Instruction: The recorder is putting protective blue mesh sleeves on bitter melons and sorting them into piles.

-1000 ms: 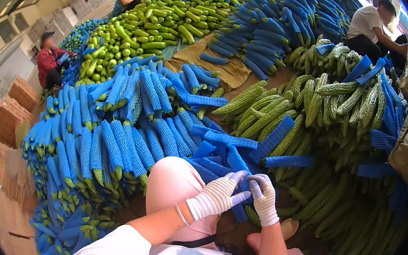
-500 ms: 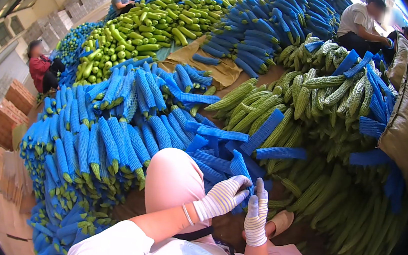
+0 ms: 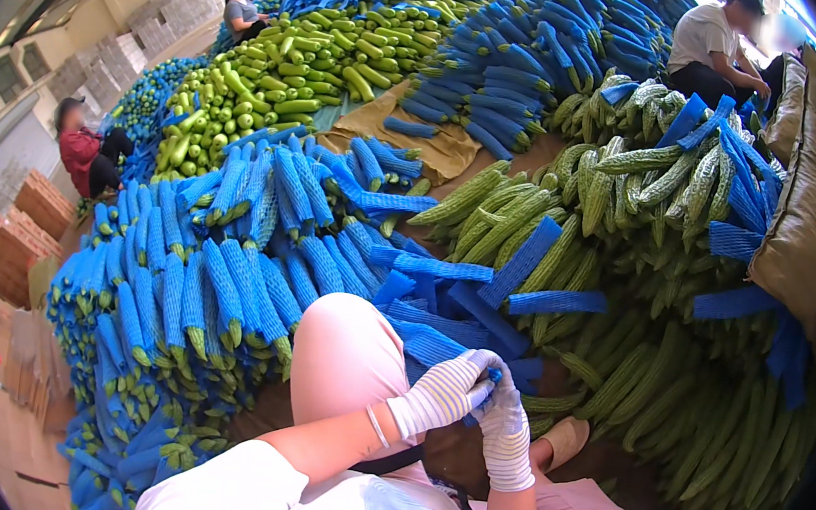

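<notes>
My left hand and my right hand, both in striped work gloves, meet in front of my bent knee. Their fingers are closed together around a blue foam net sleeve. Only a small bunched bit of it shows at the fingertips; the gloves cover the rest. Just beyond them, loose blue net sleeves lie in a jumble. To the right is a big heap of bare green bitter gourds. Bitter gourds in blue sleeves are stacked on the left, their green tips sticking out.
Smooth green gourds are piled farther back, beside more blue-sleeved produce. A brown padded cover edges the right side. People sit around the heaps, one in white. Cardboard boxes stand at the far left.
The sleeve that stood up from my left fingers is now gathered small between both hands. My right hand has closed in against the left. The person in white has shifted their arms.
</notes>
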